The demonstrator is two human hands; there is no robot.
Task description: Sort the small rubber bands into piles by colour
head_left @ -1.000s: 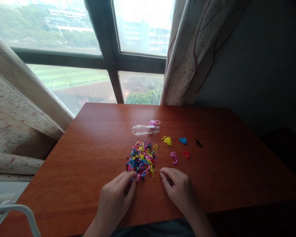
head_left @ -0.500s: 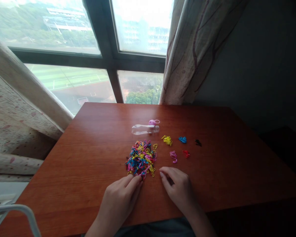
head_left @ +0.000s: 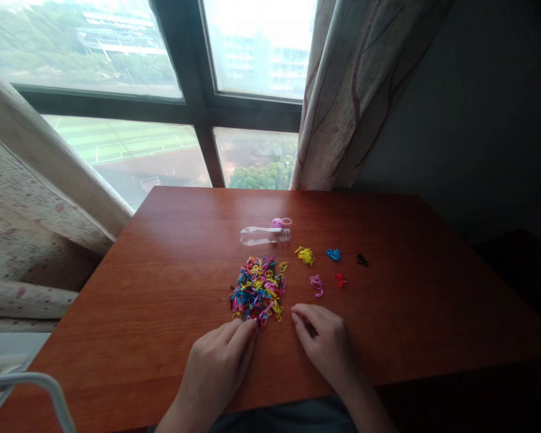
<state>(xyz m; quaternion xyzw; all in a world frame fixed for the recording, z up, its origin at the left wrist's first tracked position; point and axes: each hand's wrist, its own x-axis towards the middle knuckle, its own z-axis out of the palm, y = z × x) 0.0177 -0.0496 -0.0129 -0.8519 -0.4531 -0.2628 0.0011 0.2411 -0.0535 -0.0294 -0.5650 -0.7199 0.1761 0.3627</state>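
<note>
A mixed pile of small coloured rubber bands (head_left: 258, 287) lies in the middle of the wooden table. My left hand (head_left: 220, 355) is at the pile's near edge, its thumb and fingers closed together against the bands there. What sits between those fingertips is too small to make out. To the right of the pile, my right hand (head_left: 324, 337) rests on the table with its fingers curled in and the tips together; nothing shows in them. Beyond it lie small separate heaps: yellow bands (head_left: 305, 255), blue bands (head_left: 333, 255), black bands (head_left: 362, 260), pink bands (head_left: 316, 282) and red bands (head_left: 339, 279).
Behind the pile a clear plastic bottle (head_left: 259, 236) lies on its side, with a pink looped cap (head_left: 279, 222) just behind its neck. A window (head_left: 198, 114) and curtains (head_left: 342, 90) border the far side. A white curved tube (head_left: 40, 379) is at lower left.
My left fingertips have shifted very slightly left at the near edge of the pile, where a pink band now shows more fully. My right hand has stayed in place.
</note>
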